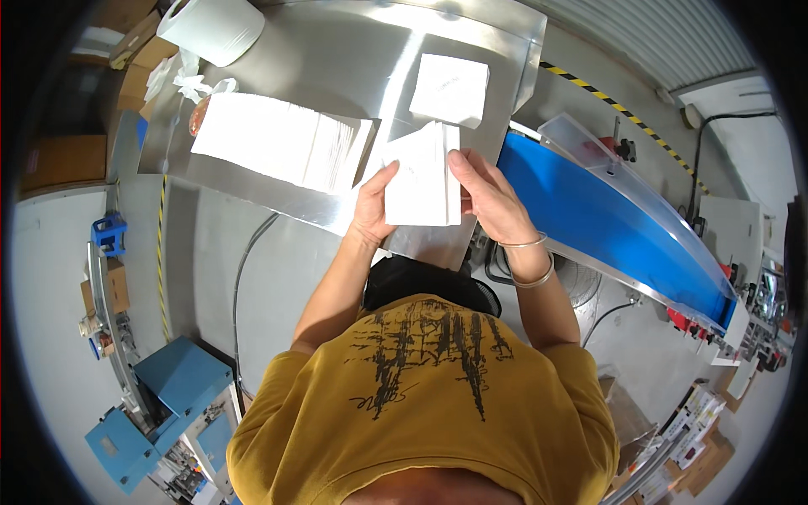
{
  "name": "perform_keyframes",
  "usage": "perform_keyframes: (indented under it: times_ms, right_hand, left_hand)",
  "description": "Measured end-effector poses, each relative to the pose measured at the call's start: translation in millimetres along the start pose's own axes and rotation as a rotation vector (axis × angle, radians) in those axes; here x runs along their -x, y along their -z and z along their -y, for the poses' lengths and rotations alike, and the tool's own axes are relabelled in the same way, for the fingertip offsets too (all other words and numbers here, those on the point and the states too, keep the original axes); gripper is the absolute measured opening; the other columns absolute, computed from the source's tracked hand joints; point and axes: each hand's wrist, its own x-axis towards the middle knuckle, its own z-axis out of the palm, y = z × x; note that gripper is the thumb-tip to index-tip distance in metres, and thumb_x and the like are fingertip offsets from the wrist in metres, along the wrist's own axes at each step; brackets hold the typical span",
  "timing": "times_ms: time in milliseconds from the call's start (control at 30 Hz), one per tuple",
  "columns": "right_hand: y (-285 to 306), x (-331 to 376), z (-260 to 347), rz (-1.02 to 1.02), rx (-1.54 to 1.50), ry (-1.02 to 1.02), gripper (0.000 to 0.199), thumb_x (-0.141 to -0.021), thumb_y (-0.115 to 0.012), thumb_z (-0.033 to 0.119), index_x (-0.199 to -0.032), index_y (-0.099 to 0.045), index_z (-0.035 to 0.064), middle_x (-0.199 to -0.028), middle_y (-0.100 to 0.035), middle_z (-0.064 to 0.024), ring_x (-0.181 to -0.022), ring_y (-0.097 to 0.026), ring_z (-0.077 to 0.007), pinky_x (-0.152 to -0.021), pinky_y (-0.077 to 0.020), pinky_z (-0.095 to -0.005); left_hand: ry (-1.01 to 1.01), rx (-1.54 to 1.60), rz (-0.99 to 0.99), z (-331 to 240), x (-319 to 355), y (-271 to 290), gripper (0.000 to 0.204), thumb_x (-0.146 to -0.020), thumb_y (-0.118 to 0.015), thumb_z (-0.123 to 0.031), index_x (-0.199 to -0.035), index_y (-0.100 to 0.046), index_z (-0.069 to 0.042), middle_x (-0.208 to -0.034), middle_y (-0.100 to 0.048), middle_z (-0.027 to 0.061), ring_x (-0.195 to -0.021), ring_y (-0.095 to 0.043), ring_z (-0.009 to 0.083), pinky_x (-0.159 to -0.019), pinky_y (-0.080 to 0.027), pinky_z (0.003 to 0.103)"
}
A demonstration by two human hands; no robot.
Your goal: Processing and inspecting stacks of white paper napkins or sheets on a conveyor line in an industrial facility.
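A small bundle of white papers (418,181) is between my two hands, over the near edge of the metal table. My left hand (374,200) grips its left side, thumb on top. At the right side, my right hand (495,195) holds the edge with its thumb on the upper face and its fingers behind, mostly hidden. Left of my hands, a long row of overlapping white papers (269,139) lies fanned out on the table. Beyond the bundle rests a separate short stack of white papers (450,88).
The shiny metal table (337,50) carries a large white roll (210,29) at its far left. A blue conveyor belt (614,219) with a clear guard (623,168) runs along the right. Brown cartons (63,160) stand at far left; a blue cabinet (181,379) is at lower left.
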Motion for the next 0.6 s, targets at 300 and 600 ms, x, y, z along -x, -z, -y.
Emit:
perform_keyframes:
  times_ms: [300,600]
  right_hand:
    - [5.3,-2.1,-4.2,-0.021,-0.039,-0.027,0.044,-0.092,-0.060,0.045,-0.107,-0.057,0.0041,-0.091,-0.056,0.0008,-0.081,-0.049,-0.0049,-0.065,-0.0407,-0.0195]
    - [16.4,-9.3,-16.4,-0.138,0.153,-0.001,0.037,-0.098,-0.052,0.034,-0.112,-0.058,0.0001,-0.089,-0.061,-0.0011,-0.080,-0.055,-0.0087,-0.071,-0.0462,-0.0247]
  left_hand:
    - [-0.043,-0.128,-0.170,-3.8,5.4,-28.4,0.069,-0.099,-0.029,-0.053,-0.136,-0.038,0.004,-0.134,-0.050,0.0170,-0.120,-0.052,0.0296,-0.102,-0.044,0.039]
    - [-0.217,-0.508,-0.408,-1.2,12.3,-34.4,0.075,-0.099,-0.028,-0.056,-0.136,-0.035,0.010,-0.134,-0.047,0.0208,-0.123,-0.048,0.0235,-0.102,-0.040,0.033]
